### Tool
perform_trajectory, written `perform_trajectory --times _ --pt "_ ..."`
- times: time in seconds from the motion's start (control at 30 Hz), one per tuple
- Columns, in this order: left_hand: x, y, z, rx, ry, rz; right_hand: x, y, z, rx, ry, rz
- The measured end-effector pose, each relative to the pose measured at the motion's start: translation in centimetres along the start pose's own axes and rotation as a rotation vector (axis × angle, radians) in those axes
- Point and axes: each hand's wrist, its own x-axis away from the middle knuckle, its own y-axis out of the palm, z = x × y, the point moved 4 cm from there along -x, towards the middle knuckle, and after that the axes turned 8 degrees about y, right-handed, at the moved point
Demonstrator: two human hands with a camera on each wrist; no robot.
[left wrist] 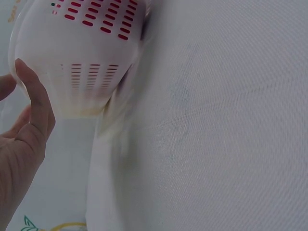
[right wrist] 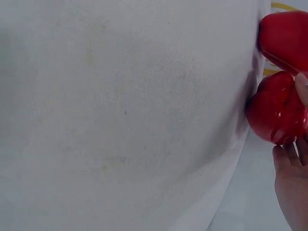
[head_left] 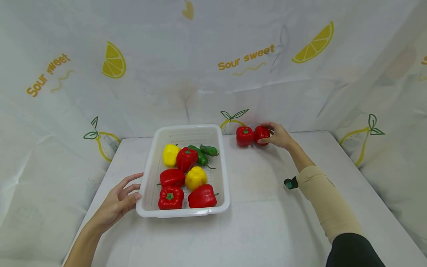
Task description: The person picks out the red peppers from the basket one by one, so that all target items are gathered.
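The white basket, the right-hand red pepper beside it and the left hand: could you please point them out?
white basket (head_left: 182,213), head view, near rim.
red pepper (head_left: 261,132), head view, top.
left hand (head_left: 116,203), head view, back.

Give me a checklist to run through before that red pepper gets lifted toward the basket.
1. Right hand grips the nearer red pepper: ok.
2. Grip firm all round: cannot tell, fingers only partly seen.
3. Second red pepper clear of the gripped one: not ok, they touch.
4. Left hand steadies the white basket: ok, at its edge.
5. Room left in basket: ok, bare patch near the far wall.
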Motion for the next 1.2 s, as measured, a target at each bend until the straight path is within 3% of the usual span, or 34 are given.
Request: perform_trajectory --times 0.17,0.3,0.7,1.2 --pt "0.0 -0.1 -0.1 0.022 0.028 -0.013 1.2 0.1 -1.5 -0.022 0.010 -0.031" --pt "0.0 -0.1 -0.1 0.001 0.011 -0.005 2.3 0.1 -2.7 -0.007 0.004 -0.041" --pt "0.0 -0.1 -0.1 -0.002 0.001 0.003 3.0 0.0 -3.5 0.014 0.010 -0.057" --pt "0.0 -0.1 0.1 -0.014 -0.012 0.002 1.1 -0.5 -2.1 -0.024 -0.067 -0.036"
